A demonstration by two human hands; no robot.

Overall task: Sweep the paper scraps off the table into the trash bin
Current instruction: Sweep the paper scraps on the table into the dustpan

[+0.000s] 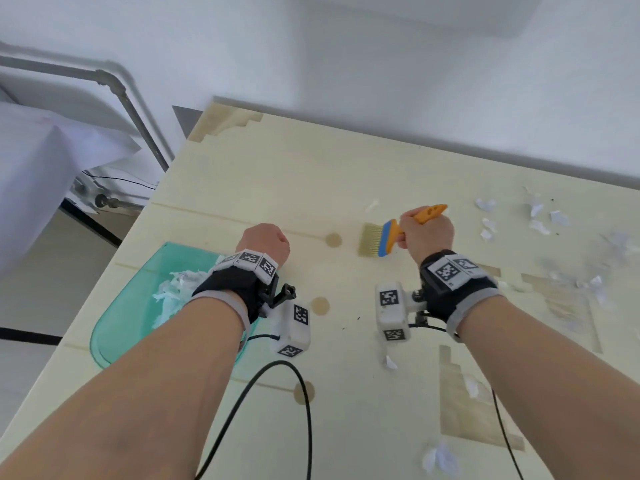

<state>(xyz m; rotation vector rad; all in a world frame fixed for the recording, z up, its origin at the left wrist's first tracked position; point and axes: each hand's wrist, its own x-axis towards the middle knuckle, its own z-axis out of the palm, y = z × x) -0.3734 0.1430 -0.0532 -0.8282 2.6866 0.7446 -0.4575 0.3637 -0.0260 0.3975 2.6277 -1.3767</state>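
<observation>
My right hand (427,233) grips the orange handle of a small brush (384,237) with a blue band; its pale bristles point left and rest on the table (277,174). Several white paper scraps (540,220) lie scattered on the table to the right of the brush, with a few more (441,459) near the front edge. My left hand (265,242) is curled at the rim of a translucent green bin (121,320) at the table's left edge; whether it holds the rim is hidden. White scraps (176,289) sit inside the bin.
Black cables (304,393) run from my wrist devices across the table's front. A white wall (381,64) backs the table. A metal pipe frame (138,119) and white sheeting (41,174) stand left of the table, over open floor.
</observation>
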